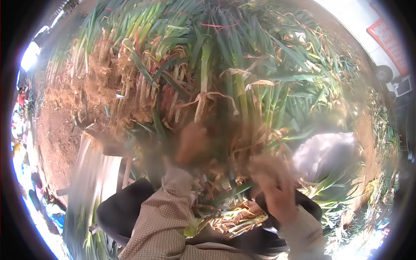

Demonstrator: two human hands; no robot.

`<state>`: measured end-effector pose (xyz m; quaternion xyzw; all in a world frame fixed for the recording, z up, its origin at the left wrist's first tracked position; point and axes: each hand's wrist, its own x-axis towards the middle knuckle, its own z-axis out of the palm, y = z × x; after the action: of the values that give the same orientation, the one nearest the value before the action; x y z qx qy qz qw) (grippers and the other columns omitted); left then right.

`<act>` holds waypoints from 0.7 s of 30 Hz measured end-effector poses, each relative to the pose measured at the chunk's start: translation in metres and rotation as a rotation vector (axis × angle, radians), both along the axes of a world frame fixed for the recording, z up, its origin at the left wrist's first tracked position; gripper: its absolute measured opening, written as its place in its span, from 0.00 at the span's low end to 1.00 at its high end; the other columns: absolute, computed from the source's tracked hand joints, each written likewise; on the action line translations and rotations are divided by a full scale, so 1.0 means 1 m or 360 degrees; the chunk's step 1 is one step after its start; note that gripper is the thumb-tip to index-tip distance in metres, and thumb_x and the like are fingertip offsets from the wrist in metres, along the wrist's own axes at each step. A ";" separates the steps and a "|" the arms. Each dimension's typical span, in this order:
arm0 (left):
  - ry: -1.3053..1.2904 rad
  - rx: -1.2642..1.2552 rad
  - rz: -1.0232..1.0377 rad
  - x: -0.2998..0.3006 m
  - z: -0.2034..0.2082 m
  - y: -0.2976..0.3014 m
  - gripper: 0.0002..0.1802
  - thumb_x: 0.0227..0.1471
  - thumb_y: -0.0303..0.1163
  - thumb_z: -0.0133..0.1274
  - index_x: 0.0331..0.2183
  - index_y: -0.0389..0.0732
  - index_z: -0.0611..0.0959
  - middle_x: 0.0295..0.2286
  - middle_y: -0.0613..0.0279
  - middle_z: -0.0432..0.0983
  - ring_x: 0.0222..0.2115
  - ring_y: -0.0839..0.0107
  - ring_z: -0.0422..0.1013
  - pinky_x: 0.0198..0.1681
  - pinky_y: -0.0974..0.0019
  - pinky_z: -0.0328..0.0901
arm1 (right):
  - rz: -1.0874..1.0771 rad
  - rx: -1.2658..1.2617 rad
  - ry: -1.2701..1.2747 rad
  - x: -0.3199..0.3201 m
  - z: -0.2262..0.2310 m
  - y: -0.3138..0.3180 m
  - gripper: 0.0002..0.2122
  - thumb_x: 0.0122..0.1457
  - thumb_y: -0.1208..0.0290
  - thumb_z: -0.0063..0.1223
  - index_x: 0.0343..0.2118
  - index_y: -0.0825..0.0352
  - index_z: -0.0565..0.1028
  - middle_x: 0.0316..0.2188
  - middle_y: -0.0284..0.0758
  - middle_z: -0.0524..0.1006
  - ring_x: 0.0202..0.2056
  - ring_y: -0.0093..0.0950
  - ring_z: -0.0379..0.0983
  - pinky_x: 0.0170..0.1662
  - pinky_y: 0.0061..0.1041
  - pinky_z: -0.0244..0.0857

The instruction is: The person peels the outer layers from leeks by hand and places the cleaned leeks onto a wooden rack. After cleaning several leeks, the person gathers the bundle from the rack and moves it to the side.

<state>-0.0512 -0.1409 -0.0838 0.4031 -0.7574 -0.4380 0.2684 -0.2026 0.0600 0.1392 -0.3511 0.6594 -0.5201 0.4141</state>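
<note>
My left hand (192, 144) is smeared by motion, but it appears closed around the lower end of a long green onion (205, 65). The stalk rises away from me, with a dry, pale leaf hanging across it. Another thick green onion (241, 91) stands just to its right. Farther right and nearer to me is my right hand (277, 186), above my right knee. Its fingers are too blurred to show whether anything is between them. Roots and soil under the hands are also blurred.
Tied bundles of green onions (99, 52) with soily roots lie across the far side. To the left is a pale board or bench (86, 160). A whitish plastic bag (325, 154) sits at right. Peeled leaf scraps (238, 219) litter the ground; a white vehicle (351, 17) stands far right.
</note>
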 end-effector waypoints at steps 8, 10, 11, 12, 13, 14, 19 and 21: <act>-0.0235 -0.0268 -0.0242 0.040 0.108 0.189 0.16 0.51 0.31 0.54 0.40 0.32 0.75 0.25 0.44 0.75 0.29 0.45 0.73 0.31 0.53 0.66 | -0.0097 0.0302 -0.0306 0.044 -0.076 -0.009 0.17 0.64 0.65 0.46 0.52 0.66 0.64 0.43 0.39 0.71 0.43 0.30 0.73 0.41 0.26 0.72; -0.0216 -0.0035 -0.0197 0.066 0.131 0.233 0.17 0.49 0.29 0.55 0.42 0.32 0.74 0.25 0.43 0.74 0.29 0.43 0.73 0.30 0.51 0.67 | -0.0170 0.0126 -0.1100 0.041 -0.086 -0.013 0.13 0.65 0.63 0.45 0.46 0.65 0.65 0.36 0.35 0.68 0.34 0.27 0.73 0.36 0.26 0.72; -0.0336 -0.0428 -0.0355 0.080 0.134 0.244 0.18 0.48 0.27 0.57 0.42 0.33 0.74 0.23 0.44 0.74 0.27 0.45 0.74 0.28 0.51 0.67 | -0.0235 -0.0073 -0.1306 0.030 -0.095 -0.016 0.12 0.65 0.62 0.45 0.44 0.64 0.65 0.34 0.34 0.67 0.30 0.25 0.72 0.33 0.26 0.72; -0.0464 -0.0825 -0.0488 0.097 0.138 0.253 0.20 0.46 0.25 0.59 0.42 0.33 0.74 0.22 0.45 0.74 0.25 0.46 0.74 0.27 0.50 0.67 | -0.0301 0.0005 -0.1290 0.020 -0.091 -0.024 0.10 0.65 0.64 0.44 0.44 0.64 0.65 0.33 0.33 0.68 0.29 0.25 0.72 0.32 0.27 0.72; -0.0459 -0.0825 -0.0501 0.113 0.145 0.262 0.20 0.46 0.25 0.59 0.42 0.33 0.74 0.22 0.45 0.74 0.25 0.46 0.74 0.27 0.50 0.67 | -0.0361 0.0084 -0.1280 0.011 -0.087 -0.032 0.09 0.65 0.66 0.43 0.43 0.63 0.64 0.32 0.33 0.68 0.29 0.25 0.73 0.31 0.27 0.73; -0.0558 -0.0496 -0.0465 0.127 0.153 0.268 0.20 0.45 0.24 0.59 0.42 0.33 0.74 0.21 0.46 0.74 0.24 0.47 0.74 0.25 0.51 0.67 | -0.0416 0.0006 -0.1496 0.005 -0.071 -0.031 0.08 0.65 0.67 0.43 0.42 0.63 0.64 0.32 0.33 0.68 0.29 0.25 0.73 0.31 0.27 0.73; -0.0661 -0.0385 -0.0449 0.176 0.125 0.280 0.22 0.44 0.25 0.61 0.43 0.36 0.73 0.23 0.45 0.75 0.24 0.48 0.75 0.25 0.54 0.69 | -0.0712 -0.0621 -0.1166 -0.046 -0.056 -0.039 0.10 0.63 0.67 0.52 0.41 0.66 0.68 0.29 0.37 0.75 0.25 0.28 0.74 0.27 0.29 0.71; -0.0779 -0.0138 -0.0503 0.174 0.110 0.269 0.21 0.47 0.27 0.60 0.43 0.36 0.73 0.24 0.46 0.76 0.24 0.52 0.76 0.26 0.56 0.69 | -0.0789 -0.0741 -0.0904 -0.063 -0.041 -0.031 0.11 0.62 0.67 0.55 0.41 0.67 0.70 0.30 0.37 0.76 0.26 0.29 0.74 0.28 0.30 0.70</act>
<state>0.1228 0.1285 0.0265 0.3619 -0.8711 -0.3312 0.0231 -0.2654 0.0291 0.0984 -0.1094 0.4489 -0.8142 0.3515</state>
